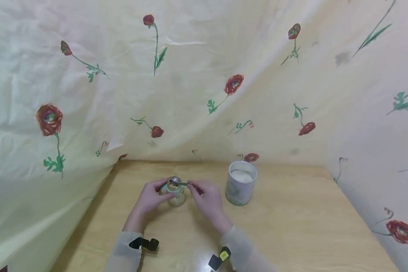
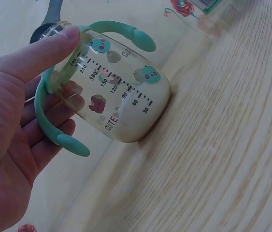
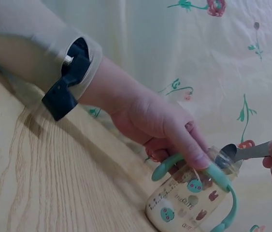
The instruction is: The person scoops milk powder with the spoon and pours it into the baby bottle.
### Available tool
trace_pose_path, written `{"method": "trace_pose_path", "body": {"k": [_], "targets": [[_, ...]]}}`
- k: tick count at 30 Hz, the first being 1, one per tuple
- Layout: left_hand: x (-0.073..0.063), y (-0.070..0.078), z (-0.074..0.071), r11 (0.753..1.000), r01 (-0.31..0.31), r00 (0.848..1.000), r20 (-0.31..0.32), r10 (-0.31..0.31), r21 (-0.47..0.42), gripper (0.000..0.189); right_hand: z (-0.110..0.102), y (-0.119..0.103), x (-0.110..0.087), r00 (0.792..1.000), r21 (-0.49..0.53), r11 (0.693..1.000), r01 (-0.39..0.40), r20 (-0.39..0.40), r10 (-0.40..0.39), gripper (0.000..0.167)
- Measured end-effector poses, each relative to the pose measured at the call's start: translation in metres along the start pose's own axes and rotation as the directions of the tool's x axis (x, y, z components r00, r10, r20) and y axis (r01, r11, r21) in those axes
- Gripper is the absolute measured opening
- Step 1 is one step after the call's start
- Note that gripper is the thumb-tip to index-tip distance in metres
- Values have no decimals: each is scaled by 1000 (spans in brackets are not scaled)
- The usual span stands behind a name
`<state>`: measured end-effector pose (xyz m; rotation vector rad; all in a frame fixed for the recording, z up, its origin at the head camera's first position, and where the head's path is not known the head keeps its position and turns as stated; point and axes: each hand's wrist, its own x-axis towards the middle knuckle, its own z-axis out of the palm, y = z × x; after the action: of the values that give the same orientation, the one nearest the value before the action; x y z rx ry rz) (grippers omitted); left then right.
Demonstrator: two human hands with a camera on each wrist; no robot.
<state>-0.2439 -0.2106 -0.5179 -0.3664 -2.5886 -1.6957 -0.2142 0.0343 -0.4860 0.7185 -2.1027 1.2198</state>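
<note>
bottle (image 2: 109,92): clear, rounded body, smooth green collar with two curved handles; stands upright on the wood-grained table (image 1: 292,226). left hand (image 1: 153,198) grasps the bottle's neck, thumb on the near side, fingers behind. right hand (image 1: 207,200) pinches the handle of a grey, metallic-looking spoon (image 3: 251,152), its bowl at the bottle's mouth. the left wrist view alone shows the printed scale legibly; the head view alone shows white contents inside a cylindrical can (image 1: 238,194), right of the bottle. behind the bottle hangs creased, flower-printed cloth (image 1: 190,94).
</note>
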Motion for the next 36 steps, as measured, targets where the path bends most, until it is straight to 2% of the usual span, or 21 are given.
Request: {"method": "trace_pose_path", "body": {"k": [2,4,8,10,15,18,22,26,30,36], "targets": [[-4,-2,-1,1000,8,1000,0,-8,4,71,2,-2,-3,996,77,993,-84,-9,85,12],[-7,-3,-1,1000,9,1000,1,-9,9,71,3,-4,-5,983,152,972,-178,-5,181,12],[-11,-4,-1,1000,3,1000,5,-3,9,71,3,-7,-6,936,251,905,-344,20,350,14],[-11,-4,-1,1000,-1,1000,4,1,6,70,2,-7,-5,920,270,883,-385,31,391,14],[-12,-6,0,1000,-5,1000,-1,5,-5,68,2,-8,-5,894,296,849,-438,44,446,14],[-12,-7,0,1000,-13,1000,4,13,-14,68,1,-10,-4,869,309,819,-483,51,493,15],[-11,-8,1,1000,-21,1000,7,22,-19,70,-7,-26,3,845,317,792,-522,62,532,16],[-8,-4,0,1000,-19,1000,13,19,-19,73,-12,-25,5,844,342,784,-518,58,532,16],[-6,-1,-2,1000,-2,1000,12,2,-17,78,-11,-8,3,845,377,773,-510,52,532,17],[-3,4,-3,1000,11,1000,3,-11,-15,83,-19,-6,8,861,382,795,-471,0,509,16]]}}
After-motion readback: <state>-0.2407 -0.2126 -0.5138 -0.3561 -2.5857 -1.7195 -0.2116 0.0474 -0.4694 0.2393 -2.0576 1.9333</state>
